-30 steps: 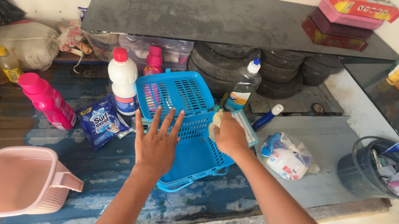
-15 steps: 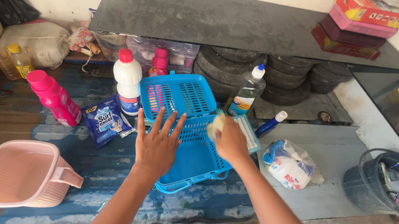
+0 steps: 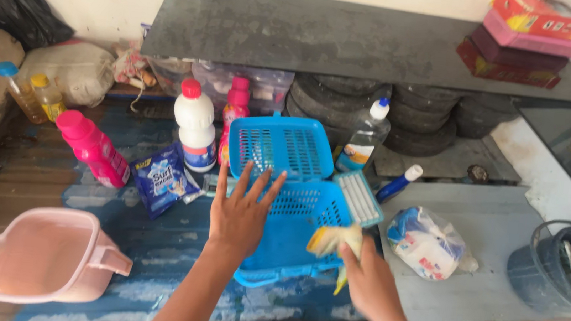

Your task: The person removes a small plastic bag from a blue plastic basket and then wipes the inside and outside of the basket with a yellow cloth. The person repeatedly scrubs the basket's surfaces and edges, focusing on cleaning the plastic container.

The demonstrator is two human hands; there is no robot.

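Note:
A blue plastic mesh basket [image 3: 286, 155] with open lids sits on the blue-stained floor in the middle of the head view. My left hand [image 3: 242, 209] lies flat with spread fingers on the basket's left side. My right hand [image 3: 366, 281] grips a yellow cloth [image 3: 334, 239] at the basket's right front edge. One lid [image 3: 360, 198] hangs open to the right.
A white bottle [image 3: 196, 125], pink bottles [image 3: 92, 149], a detergent packet [image 3: 159, 178] and a clear bottle [image 3: 364, 137] stand around the basket. A pink jug [image 3: 49, 255] lies front left, a plastic bag [image 3: 426, 242] and dark bucket [image 3: 560, 267] right. Tyres [image 3: 405, 113] lie under a dark shelf.
My right hand with the yellow cloth has moved from the basket's far right side down to its near right edge. The left hand stays on the basket.

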